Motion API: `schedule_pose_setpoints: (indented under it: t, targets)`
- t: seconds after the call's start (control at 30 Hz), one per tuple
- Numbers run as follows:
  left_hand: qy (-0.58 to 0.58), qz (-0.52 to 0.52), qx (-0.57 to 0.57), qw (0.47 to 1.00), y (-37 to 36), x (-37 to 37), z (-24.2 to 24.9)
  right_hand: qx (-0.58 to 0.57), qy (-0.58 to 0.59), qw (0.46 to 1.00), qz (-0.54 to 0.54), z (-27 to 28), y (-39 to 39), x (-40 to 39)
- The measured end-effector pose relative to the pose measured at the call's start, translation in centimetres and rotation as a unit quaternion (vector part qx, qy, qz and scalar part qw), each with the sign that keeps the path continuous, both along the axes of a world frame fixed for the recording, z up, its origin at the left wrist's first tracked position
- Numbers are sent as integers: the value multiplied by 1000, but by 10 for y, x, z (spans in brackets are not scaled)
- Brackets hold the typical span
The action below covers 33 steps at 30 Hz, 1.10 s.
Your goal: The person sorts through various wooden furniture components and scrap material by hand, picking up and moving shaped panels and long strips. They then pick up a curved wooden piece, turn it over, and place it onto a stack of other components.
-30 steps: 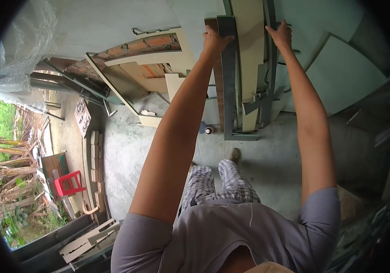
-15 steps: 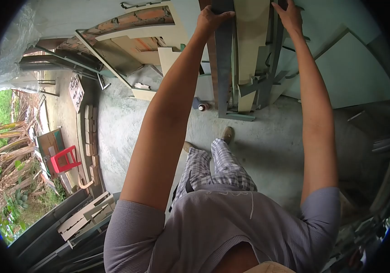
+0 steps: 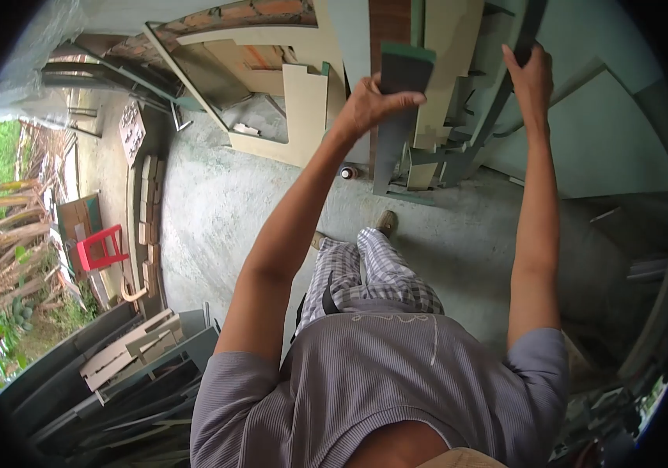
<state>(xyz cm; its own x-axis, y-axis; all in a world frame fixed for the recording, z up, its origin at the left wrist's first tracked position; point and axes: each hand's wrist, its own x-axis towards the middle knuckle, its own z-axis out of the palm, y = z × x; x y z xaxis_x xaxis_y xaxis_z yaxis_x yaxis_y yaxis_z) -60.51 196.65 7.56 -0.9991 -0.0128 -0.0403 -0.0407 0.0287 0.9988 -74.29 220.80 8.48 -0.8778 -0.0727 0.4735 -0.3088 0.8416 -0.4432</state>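
The dark board (image 3: pixel 406 78) now tilts outward, its green-edged end at upper centre, with the left hand (image 3: pixel 373 107) and right hand (image 3: pixel 533 74) lower in frame.

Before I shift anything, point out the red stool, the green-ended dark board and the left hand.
Red stool (image 3: pixel 85 255): head view, outer side.
Green-ended dark board (image 3: pixel 408 75): head view, face below the green end.
Left hand (image 3: pixel 366 110): head view, back of the hand.

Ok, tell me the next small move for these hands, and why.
Probably ease the dark grey green-edged board slightly toward the body with the left hand: that hand grips it near its upper end, thumb across its face, while the right hand holds a separate long dark strip and could steady it.
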Motion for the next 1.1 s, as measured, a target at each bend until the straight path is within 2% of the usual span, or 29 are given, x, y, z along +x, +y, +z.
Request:
schedule_pose_setpoints:
  t: [0.07, 0.13, 0.2, 0.27, 0.37, 0.4, 0.47, 0.57, 0.6, 0.7, 0.8, 0.93, 1.1]
  targets:
    - [-14, -3, 13, 1000, 3, 27, 4, 27, -18, 999, -2, 0, 6, 17]
    - [-27, -4, 24, 999, 6, 53, 4, -1, -65, 998, 6, 6, 11, 39]
    - [-17, -40, 74, 996, 9, 69, -3, -38, -38, 999, 9, -3, 15, 53]
    - [30, -49, 66, 996, 16, 88, -5, -106, 3, 993, 45, -11, 20, 66]
    - [46, -71, 33, 996, 24, 131, 12, -123, -50, 991, 29, -36, 49, 82]
    - [41, -86, 26, 995, 29, 140, 10, -136, -20, 989, 55, -35, 50, 92]
    - [103, -78, 43, 991, 40, 169, 6, -156, -40, 984, 69, -34, 67, 107]
    - [157, -19, 51, 986, 47, 215, 15, -135, -40, 990, 25, -1, 53, 166]
    - [162, -8, 55, 985, 45, 231, 17, -129, -37, 990, 36, 5, 50, 183]
    - [129, -54, -30, 990, 48, 260, 1, -151, -37, 987, 31, 4, 51, 215]
    - [132, 7, 13, 991, 47, 288, -8, -128, -7, 992, 16, -7, 47, 249]
    - [150, 32, 12, 988, 49, 316, -12, -126, 13, 992, 25, -4, 22, 308]
    - [162, 53, 15, 985, 56, 334, -4, -168, -42, 981, 89, -21, 15, 353]
